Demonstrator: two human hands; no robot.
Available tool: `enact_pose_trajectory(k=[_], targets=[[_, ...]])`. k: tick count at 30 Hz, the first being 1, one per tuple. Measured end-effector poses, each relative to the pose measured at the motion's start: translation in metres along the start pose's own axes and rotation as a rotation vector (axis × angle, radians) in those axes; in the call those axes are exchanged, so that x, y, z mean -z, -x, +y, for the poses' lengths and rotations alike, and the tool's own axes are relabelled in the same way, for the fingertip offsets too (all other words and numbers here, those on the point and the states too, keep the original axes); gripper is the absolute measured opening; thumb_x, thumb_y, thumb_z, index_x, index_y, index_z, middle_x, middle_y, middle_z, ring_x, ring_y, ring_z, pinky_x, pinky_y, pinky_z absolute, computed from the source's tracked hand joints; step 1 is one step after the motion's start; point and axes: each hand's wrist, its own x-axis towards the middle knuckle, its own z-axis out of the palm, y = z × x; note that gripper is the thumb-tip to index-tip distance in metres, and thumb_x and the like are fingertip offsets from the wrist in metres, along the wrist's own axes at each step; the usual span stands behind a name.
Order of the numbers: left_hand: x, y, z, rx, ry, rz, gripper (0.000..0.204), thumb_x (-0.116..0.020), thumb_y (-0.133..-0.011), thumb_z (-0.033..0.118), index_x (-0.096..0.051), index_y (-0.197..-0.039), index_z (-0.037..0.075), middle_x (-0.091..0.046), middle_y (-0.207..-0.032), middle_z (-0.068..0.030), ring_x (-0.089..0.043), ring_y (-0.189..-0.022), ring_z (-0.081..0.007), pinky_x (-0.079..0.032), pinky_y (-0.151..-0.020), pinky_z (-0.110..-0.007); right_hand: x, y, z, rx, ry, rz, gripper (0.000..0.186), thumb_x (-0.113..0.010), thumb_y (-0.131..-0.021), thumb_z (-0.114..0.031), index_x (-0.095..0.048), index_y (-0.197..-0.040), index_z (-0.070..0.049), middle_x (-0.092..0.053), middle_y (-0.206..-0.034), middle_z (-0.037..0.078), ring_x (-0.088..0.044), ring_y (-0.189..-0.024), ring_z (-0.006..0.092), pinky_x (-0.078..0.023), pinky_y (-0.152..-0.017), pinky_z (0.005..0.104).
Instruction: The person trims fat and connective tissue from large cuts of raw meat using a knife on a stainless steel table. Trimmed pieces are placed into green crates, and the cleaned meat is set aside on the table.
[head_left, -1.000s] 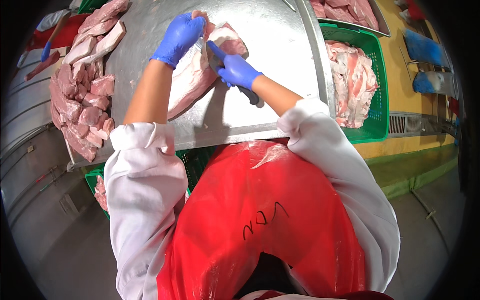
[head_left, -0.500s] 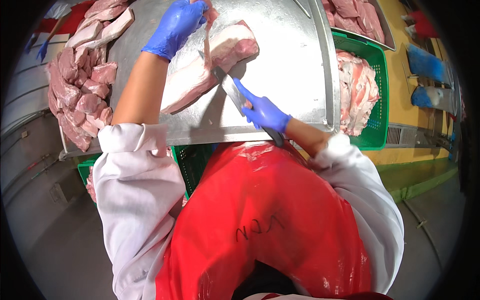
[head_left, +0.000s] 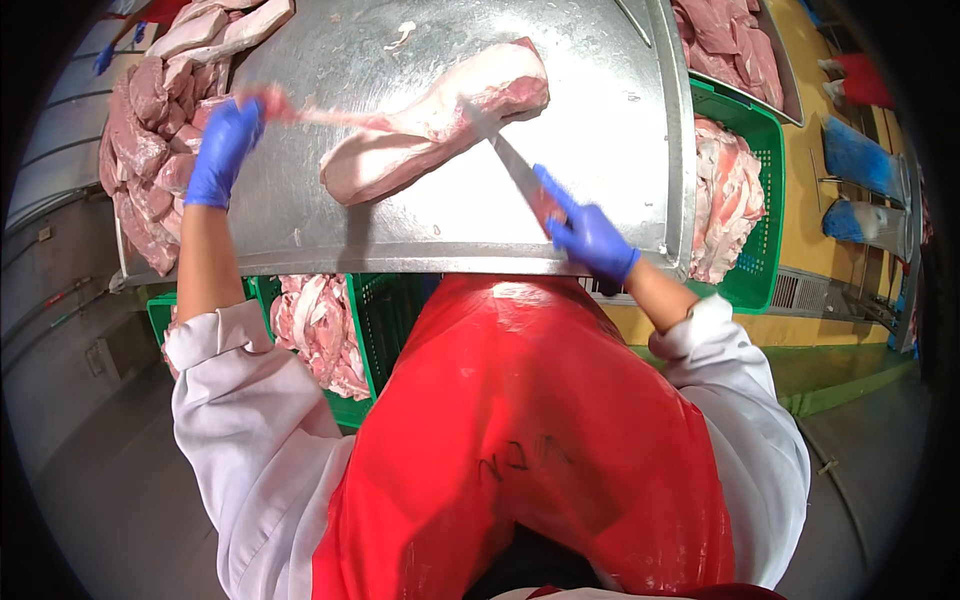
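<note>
A long pale-pink slab of raw meat lies slantwise on the metal table. My left hand, in a blue glove, is closed on a thin meat strip. That strip stretches leftward from the slab and seems still joined to it. In my blue-gloved right hand is a knife, its blade pointing up and left. The blade's tip end lies over or against the slab's near side; I cannot tell whether it cuts in. My right index finger is stretched along the knife.
Many meat pieces are heaped at the table's left. Right of the table stand a green crate of trimmings and a metal tray of meat. Another green crate sits below the front edge. A small scrap lies far back.
My left hand has swung left and nearer, drawing the strip out sideways. My right hand and the knife have shifted right and slightly nearer. The slab appears farther right and higher in view.
</note>
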Motion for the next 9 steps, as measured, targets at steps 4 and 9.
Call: enact_pose_trajectory(k=[4,9], targets=[[-0.100,0.028,-0.049,-0.196,-0.675,0.246,0.064,-0.079,-0.075,0.034,-0.059,-0.125,-0.001,-0.064,-0.121,-0.0242,-0.061,-0.115,-0.0370,-0.047,-0.100,-0.043,0.014,-0.079,-0.022,-0.106,-0.076,0.184,0.075,-0.051,-0.095,-0.018,-0.013,-0.159,-0.028,-0.061,-0.071,0.007,-0.060,-0.054,0.0163,-0.055,-0.054,0.0317],[-0.207,0.012,0.027,-0.119,-0.827,-0.234,0.054,-0.068,-0.080,0.023,-0.057,-0.126,-0.002,-0.057,-0.128,-0.0291,-0.056,-0.120,-0.0415,-0.043,-0.104,-0.048,-0.012,-0.138,-0.031,-0.046,-0.183,0.188,0.078,-0.053,-0.094,-0.017,-0.012,-0.160,-0.028,-0.062,-0.072,0.008,-0.060,-0.055,0.0167,-0.055,-0.053,0.0313]])
